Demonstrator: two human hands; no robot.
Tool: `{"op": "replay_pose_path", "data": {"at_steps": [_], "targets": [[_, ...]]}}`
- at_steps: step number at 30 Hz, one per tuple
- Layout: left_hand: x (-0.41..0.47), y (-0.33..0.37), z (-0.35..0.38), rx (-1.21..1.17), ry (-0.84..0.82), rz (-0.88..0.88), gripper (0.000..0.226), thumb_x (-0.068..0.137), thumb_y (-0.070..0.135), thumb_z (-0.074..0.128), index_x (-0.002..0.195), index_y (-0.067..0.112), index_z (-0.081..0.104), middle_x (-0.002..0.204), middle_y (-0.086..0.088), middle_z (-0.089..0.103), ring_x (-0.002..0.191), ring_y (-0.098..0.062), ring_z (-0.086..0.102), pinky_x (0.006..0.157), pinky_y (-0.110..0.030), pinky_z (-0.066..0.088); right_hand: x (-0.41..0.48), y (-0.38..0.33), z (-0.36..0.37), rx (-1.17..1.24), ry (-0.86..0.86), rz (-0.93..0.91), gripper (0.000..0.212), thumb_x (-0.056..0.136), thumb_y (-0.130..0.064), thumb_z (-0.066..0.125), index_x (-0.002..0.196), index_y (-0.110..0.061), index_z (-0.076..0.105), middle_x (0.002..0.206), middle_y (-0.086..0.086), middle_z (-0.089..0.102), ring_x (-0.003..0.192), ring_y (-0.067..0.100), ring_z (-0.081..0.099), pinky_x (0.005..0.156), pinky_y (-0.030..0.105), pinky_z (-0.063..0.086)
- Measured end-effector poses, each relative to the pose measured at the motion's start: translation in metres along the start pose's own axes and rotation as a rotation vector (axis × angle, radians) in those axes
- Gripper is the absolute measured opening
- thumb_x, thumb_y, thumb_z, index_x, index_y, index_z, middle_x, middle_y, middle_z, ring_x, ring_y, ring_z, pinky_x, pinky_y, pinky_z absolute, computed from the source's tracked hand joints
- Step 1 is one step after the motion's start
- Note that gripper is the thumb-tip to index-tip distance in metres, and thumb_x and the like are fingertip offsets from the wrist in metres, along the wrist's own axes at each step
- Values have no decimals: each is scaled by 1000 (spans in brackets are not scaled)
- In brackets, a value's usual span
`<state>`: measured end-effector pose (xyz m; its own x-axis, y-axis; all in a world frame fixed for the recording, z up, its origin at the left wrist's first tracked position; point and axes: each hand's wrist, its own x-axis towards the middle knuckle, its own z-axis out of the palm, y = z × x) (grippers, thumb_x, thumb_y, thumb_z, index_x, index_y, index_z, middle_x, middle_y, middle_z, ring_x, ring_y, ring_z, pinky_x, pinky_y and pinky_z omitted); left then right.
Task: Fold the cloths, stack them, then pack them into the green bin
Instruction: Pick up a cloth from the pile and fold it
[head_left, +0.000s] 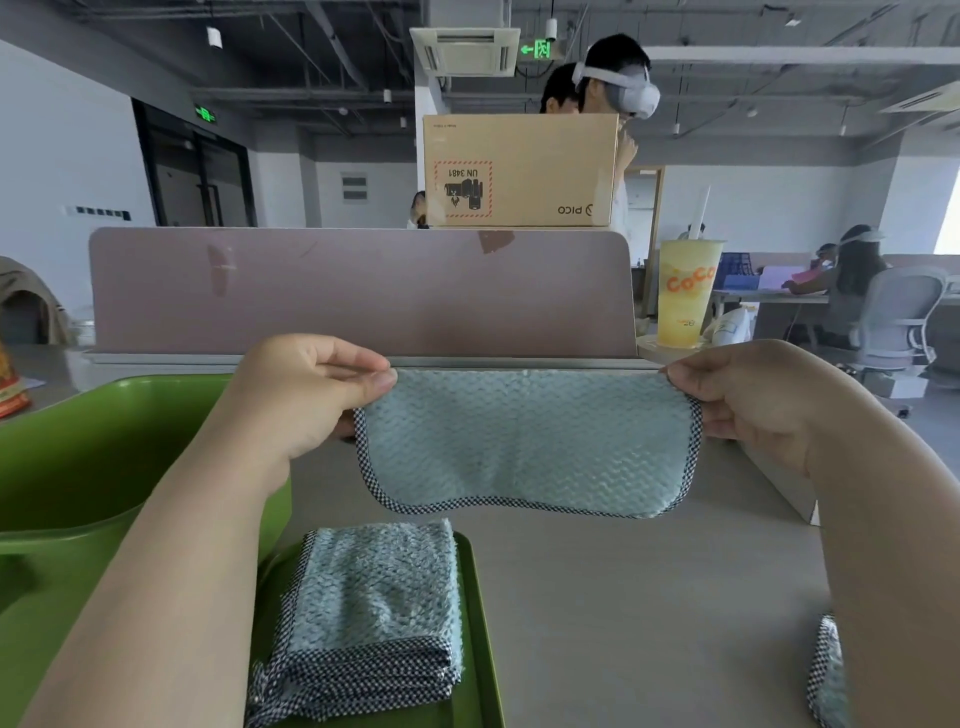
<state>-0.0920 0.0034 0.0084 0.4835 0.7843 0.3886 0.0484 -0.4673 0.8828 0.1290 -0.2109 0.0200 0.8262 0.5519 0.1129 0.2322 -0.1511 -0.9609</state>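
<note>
Nearest, below and slightly right of the left fingers (363, 364), a folded stack of pale blue fleecy cloths (374, 618) with black-and-white checked edging lies on a flat green tray (475, 649). Its checked edges face the person and its long axis runs away from them. Below the right fingers (685, 374), at the frame's bottom edge, a further checked-edged cloth (828, 670) lies on the pale grey desk (623, 597), only partly in view.

Above the desk, the left hand (306, 389) and the right hand (743, 395) hold up a pale blue fleecy cloth with checked binding (527, 441). Each hand's thumb and fingers are pinched on one upper corner. The cloth's long axis runs left to right between the fingers, its top edge level and taut, its bound lower edge hanging in a shallow curve.

Left of the left fingers stands the green plastic bin (78, 452), beside the tray.

Beyond the fingers rises a pink desk divider panel (363, 291), with a brown cardboard box (522, 169) behind its top. A yellow drink cup (685, 291) stands beyond the right fingers.
</note>
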Motion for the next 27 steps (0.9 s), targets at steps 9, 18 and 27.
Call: {"op": "replay_pose_path", "data": {"at_steps": [9,18,27], "targets": [[-1,7,-2,-34,66,92,15,68,22,82,76,24,70,76,5,71,69,-6,62,67,-22,42,2,0,-1,72,16,6,16,91,-6,59,105,-4,66,92,8,70,77,19,64,64,26,47],[-1,13,-7,-114,158,191,26,66,8,82,77,27,67,79,8,71,64,6,65,71,-19,48,-1,-2,2,29,28,-118,20,81,7,66,86,-11,70,98,9,70,89,16,65,70,20,49],[-4,17,-6,-64,128,201,26,67,8,82,77,27,66,80,8,70,61,9,62,65,-15,45,3,2,10,-58,160,-215,18,89,-3,61,78,-16,68,92,13,69,86,25,64,94,39,53]]}}
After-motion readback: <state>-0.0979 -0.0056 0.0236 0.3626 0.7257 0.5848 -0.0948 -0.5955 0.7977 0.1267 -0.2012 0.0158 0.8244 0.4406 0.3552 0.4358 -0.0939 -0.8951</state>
